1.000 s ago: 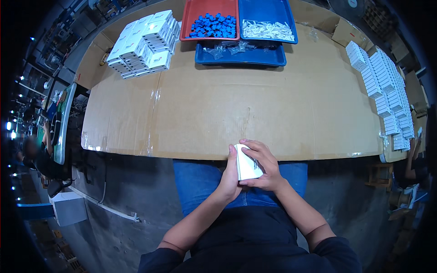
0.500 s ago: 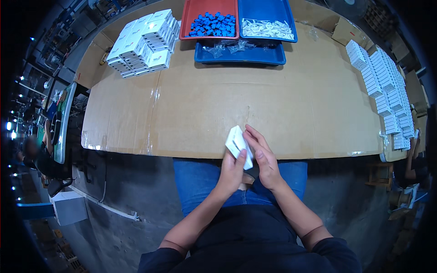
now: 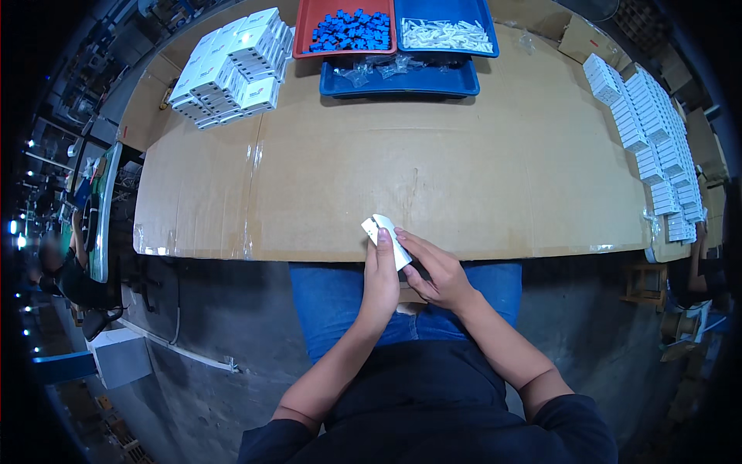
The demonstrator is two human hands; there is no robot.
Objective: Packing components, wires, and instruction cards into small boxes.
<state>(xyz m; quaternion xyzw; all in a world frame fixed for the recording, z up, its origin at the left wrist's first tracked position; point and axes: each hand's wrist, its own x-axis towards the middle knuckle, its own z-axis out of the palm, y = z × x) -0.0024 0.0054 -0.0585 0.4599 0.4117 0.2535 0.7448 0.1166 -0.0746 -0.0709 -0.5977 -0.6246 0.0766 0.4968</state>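
Between my two hands, just over the table's near edge, is a small white box [image 3: 393, 241], held tilted. A narrow dark gap shows near its upper left end. My left hand [image 3: 380, 277] grips that end, with the thumb lying on its face. On the other side, my right hand [image 3: 439, 277] has its fingers along the edge and its thumb at the lower corner. The box's underside and some of my fingertips are hidden.
White boxes [image 3: 224, 73] are stacked at the far left; more stand in rows [image 3: 657, 143] at the right. A red tray [image 3: 304, 35] holds blue pieces, a blue tray [image 3: 488, 35] white sticks. Below is another blue tray [image 3: 402, 87] with clear plastic. People sit at both sides.
The white box has turned in my hands and shifted slightly left, its dark gap now at the upper end. My right fingers have closed onto its edge. The view has shifted a little.
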